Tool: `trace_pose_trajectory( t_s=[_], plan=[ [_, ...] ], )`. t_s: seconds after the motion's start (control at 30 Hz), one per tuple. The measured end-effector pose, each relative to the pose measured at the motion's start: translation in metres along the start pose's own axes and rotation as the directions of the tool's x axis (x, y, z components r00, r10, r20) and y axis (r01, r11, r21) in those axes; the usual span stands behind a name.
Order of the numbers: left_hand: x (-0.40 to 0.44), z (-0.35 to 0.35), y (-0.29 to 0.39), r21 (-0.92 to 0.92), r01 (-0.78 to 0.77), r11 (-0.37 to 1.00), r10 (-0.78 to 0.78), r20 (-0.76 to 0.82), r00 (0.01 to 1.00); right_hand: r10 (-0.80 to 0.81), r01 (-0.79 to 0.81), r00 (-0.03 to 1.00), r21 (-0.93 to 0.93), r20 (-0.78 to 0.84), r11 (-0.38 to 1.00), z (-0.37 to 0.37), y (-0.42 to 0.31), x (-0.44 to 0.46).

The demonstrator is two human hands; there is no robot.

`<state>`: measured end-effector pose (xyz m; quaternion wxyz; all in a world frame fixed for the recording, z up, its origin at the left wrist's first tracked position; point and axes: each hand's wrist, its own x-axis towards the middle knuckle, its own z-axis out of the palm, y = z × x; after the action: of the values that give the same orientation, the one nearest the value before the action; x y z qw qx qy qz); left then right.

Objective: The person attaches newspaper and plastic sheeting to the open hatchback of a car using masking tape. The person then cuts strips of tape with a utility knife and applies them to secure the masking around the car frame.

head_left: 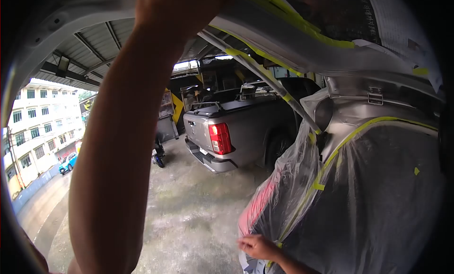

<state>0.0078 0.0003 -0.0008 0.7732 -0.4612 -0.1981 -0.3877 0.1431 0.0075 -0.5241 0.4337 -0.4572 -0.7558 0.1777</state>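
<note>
**Plastic sheeting (373,193) on silver vehicle body (347,114), near right; R hand at its edge**

Nearest: L forearm (113,141) raised, near left. L hand (182,6) up by raised hatch (326,66), cut off by frame edge; fingers n/v, can't tell how open or if holding anything.

R hand (259,247), near right: fingers part-curled, pointing left, at low left edge of sheeting. Slight blur; can't tell if film is pinched.

Sheeting clear, creased, hangs w/ yellow tape (319,186) along it; red patch (259,203) shows thru, just beyond R hand. Strut (265,77) w/ tape bits runs from hatch to body, slanting down to right.

Farther: silver pickup (205,132), parked rear twd viewer, red tail light (220,138) on its right rear corner. Motorbike (158,153) just left of it, partly behind forearm.

Farthest, left: blue car (68,163) on road; pale bldg (38,122) w/ rows of windows.
</note>
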Motion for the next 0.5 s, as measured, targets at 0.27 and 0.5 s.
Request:
trace_pose_trajectory(
  t_s=[0.27, 0.5],
  plan=[
    [-0.008, 0.007, 0.013, -0.265, 0.172, 0.949, -0.222, -0.172, 0.960, -0.622, 0.513, 0.492, -0.375, -0.609, 0.772, -0.198, -0.187, 0.076],
    [-0.136, -0.002, 0.018, 0.909, -0.361, -0.208, 0.022, 0.374, 0.927, -0.733, 0.648, 0.286, -0.439, -0.617, 0.623, -0.265, -0.290, 0.154]
  ],
)
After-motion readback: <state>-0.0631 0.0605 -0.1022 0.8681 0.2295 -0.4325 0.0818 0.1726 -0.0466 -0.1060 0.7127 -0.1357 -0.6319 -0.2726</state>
